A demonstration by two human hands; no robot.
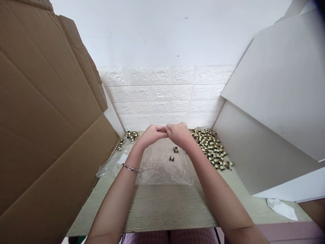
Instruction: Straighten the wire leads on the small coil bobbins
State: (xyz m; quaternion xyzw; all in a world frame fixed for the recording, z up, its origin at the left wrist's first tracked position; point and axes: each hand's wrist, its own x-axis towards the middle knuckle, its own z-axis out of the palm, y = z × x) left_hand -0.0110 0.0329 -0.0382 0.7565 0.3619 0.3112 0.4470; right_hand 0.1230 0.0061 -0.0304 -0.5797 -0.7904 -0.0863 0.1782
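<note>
Both hands meet in front of the brick-patterned wall, over the far part of a clear plastic sheet. The fingers of my left hand are closed and touch those of my right hand, which is closed too. Whatever the fingertips pinch is hidden or too small to name. Below them, two small wire-wound coils with dark ends and yellow middles lie apart on the sheet. A big pile of such coils spreads beside my right wrist. A smaller heap of coils sits beyond my left wrist.
A tall cardboard panel walls off the left side, and white boards stand on the right. Crumpled clear plastic lies at the left table edge. A white scrap rests near the front right of the wooden table.
</note>
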